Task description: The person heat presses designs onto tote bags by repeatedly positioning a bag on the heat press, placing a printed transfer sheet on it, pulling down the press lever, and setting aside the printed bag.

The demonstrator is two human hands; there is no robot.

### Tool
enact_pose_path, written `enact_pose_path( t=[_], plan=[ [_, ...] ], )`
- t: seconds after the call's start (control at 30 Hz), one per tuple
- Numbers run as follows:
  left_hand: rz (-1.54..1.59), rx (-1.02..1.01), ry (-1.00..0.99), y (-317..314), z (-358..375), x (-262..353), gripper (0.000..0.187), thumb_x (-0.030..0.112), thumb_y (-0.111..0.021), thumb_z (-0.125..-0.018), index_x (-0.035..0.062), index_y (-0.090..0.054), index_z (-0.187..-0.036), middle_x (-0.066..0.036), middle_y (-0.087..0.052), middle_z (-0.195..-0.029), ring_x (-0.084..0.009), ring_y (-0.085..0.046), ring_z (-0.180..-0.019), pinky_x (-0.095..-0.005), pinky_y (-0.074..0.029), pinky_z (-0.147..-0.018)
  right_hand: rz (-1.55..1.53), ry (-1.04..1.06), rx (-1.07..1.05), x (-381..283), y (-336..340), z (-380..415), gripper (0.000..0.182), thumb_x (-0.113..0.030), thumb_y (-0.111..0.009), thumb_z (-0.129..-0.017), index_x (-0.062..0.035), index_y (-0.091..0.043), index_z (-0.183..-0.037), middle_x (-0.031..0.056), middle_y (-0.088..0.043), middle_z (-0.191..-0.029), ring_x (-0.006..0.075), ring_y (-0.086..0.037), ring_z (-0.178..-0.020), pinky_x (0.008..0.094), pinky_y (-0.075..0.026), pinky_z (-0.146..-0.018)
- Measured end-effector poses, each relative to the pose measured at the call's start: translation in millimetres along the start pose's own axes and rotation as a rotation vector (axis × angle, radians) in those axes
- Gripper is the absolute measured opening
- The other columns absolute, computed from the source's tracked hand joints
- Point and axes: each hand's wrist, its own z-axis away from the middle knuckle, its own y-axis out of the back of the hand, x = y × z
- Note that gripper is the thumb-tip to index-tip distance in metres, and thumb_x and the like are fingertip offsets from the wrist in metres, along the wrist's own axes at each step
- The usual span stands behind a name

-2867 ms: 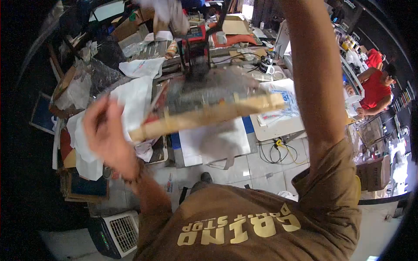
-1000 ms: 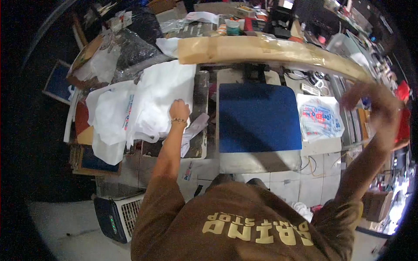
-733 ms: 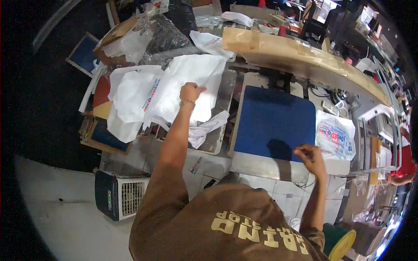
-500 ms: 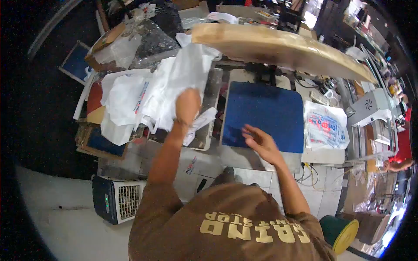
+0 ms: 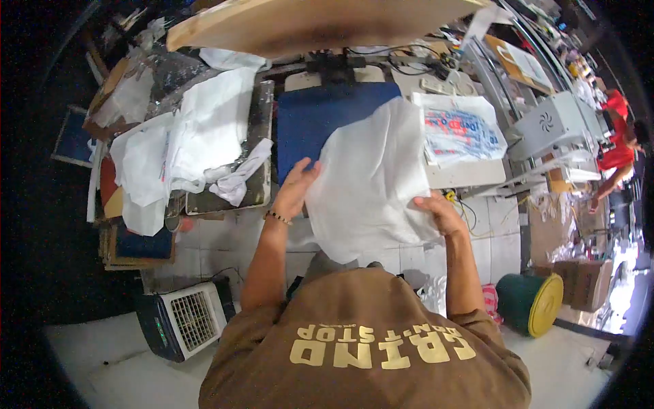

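A plain white fabric bag [image 5: 371, 180] hangs spread between my hands, over the front of the blue press pad [image 5: 327, 109]. At its left edge my left hand [image 5: 294, 189] is closed on the fabric, some fingers hidden by it. My right hand [image 5: 441, 213] grips the right edge, thumb on top. Printed white bags [image 5: 463, 129] with blue and red lettering lie to the right of the pad. To the left, a heap of white bags [image 5: 214, 116] rests on a dark board, with a crumpled white cloth piece [image 5: 238, 177] near its front corner.
A wooden-edged upper panel [image 5: 320, 27] juts over the back of the pad. At right stand a grey machine [image 5: 555, 123] and a green bin with a yellow lid [image 5: 528, 303]. An air cooler [image 5: 180, 320] is on the floor at left. A person in red [image 5: 613, 129] is far right.
My left hand has moved from the left heap to over the pad, and a white bag is now between both hands. The view has shifted, with the pad appearing further left.
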Motion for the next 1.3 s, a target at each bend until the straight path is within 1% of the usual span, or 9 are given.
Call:
enact_pose_path(
  t=[0.13,0.27,0.37,0.6,0.73,0.87,1.07,1.13,1.3],
  plan=[
    [0.337,-0.388,0.057,-20.1,-8.5,-10.0,0.064,0.001,-0.071,-0.087,-0.0061,-0.036,-0.14,-0.016,-0.06,-0.123,-0.0228,-0.059,-0.114,-0.0358,-0.046,-0.1,-0.18,0.053,0.043,19.8,55.6,16.8,0.052,-0.03,-0.069,-0.086,-0.001,-0.059,-0.128,0.0082,-0.066,-0.118,0.0191,-0.06,-0.109,0.0323,-0.041,-0.101],
    [0.169,0.027,-0.455,-12.3,-65.4,15.1,0.044,-0.006,-0.072,-0.082,-0.0038,-0.053,-0.122,-0.012,-0.067,-0.108,-0.0199,-0.065,-0.096,-0.0323,-0.052,-0.087,-0.706,0.014,-0.409,38.9,46.2,-2.4,0.095,-0.072,-0.051,-0.086,-0.0036,-0.032,-0.15,0.0143,-0.043,-0.149,0.027,-0.044,-0.135,0.0452,-0.032,-0.113],
    [0.037,0.181,-0.5,-0.2,-127.4,26.7,0.043,-0.002,-0.076,-0.078,-0.0031,-0.056,-0.116,-0.012,-0.068,-0.105,-0.0187,-0.065,-0.089,-0.0308,-0.052,-0.081,-0.685,-0.132,-0.529,85.6,33.7,-24.8,0.122,-0.094,-0.033,-0.07,-0.0071,-0.021,-0.154,0.0155,-0.032,-0.156,0.0343,-0.031,-0.143,0.0564,-0.028,-0.114],
    [-0.501,0.482,-0.596,7.3,-191.6,22.5,0.041,0.006,-0.083,-0.073,-0.0012,-0.062,-0.107,-0.013,-0.073,-0.087,-0.0208,-0.069,-0.074,-0.0321,-0.053,-0.069,-0.623,-0.117,-0.233,88.0,18.3,-30.6,0.107,-0.087,-0.035,-0.08,-0.0043,-0.033,-0.148,0.0227,-0.054,-0.136,0.0385,-0.067,-0.105,0.0432,-0.059,-0.074],
    [-0.663,0.531,-0.493,-3.0,-195.3,19.7,0.041,0.002,-0.082,-0.073,-0.0024,-0.063,-0.109,-0.014,-0.072,-0.095,-0.0223,-0.068,-0.084,-0.0323,-0.052,-0.077,0.264,-0.049,0.27,62.6,76.5,-57.1,0.042,-0.038,-0.055,-0.096,0.0016,-0.07,-0.095,0.0109,-0.072,-0.077,0.0185,-0.067,-0.057,0.0264,-0.05,-0.049],
    [-0.413,0.514,-0.549,13.0,-220.4,-4.3,0.038,0.0,-0.079,-0.075,-0.0044,-0.061,-0.108,-0.017,-0.072,-0.097,-0.0227,-0.069,-0.084,-0.0318,-0.053,-0.078,1.085,0.405,0.762,55.6,136.5,-150.7,0.033,-0.03,-0.072,-0.081,-0.0019,-0.071,-0.098,0.0199,-0.069,-0.097,0.0333,-0.067,-0.092,0.0396,-0.052,-0.079],
    [-0.556,0.553,-0.417,-13.7,-177.9,30.9,0.045,0.001,-0.078,-0.075,-0.0028,-0.058,-0.115,-0.023,-0.068,-0.105,-0.0283,-0.068,-0.095,-0.0365,-0.052,-0.084,1.331,0.278,0.965,59.5,169.5,-253.6,0.082,-0.045,-0.079,-0.072,-0.0017,-0.046,-0.133,0.024,-0.038,-0.144,0.0417,-0.037,-0.133,0.0586,-0.035,-0.105],
    [-1.118,0.805,-0.723,-19.3,-165.7,35.1,0.047,0.008,-0.081,-0.074,-0.0009,-0.06,-0.115,-0.023,-0.062,-0.118,-0.034,-0.059,-0.113,-0.0435,-0.045,-0.096,1.252,0.064,1.008,59.6,169.3,-266.0,0.083,-0.047,-0.079,-0.07,-0.0024,-0.045,-0.131,0.0227,-0.037,-0.144,0.0401,-0.036,-0.135,0.0622,-0.035,-0.103],
    [-1.08,0.162,-0.946,-17.7,-134.2,-6.0,0.05,0.027,-0.074,-0.084,0.0022,-0.058,-0.125,-0.02,-0.052,-0.133,-0.041,-0.043,-0.128,-0.0512,-0.036,-0.106,1.344,0.06,0.948,65.3,168.9,-263.6,0.064,-0.04,-0.075,-0.077,-0.0026,-0.053,-0.124,0.022,-0.038,-0.145,0.0409,-0.038,-0.133,0.0608,-0.038,-0.101]
  ],
)
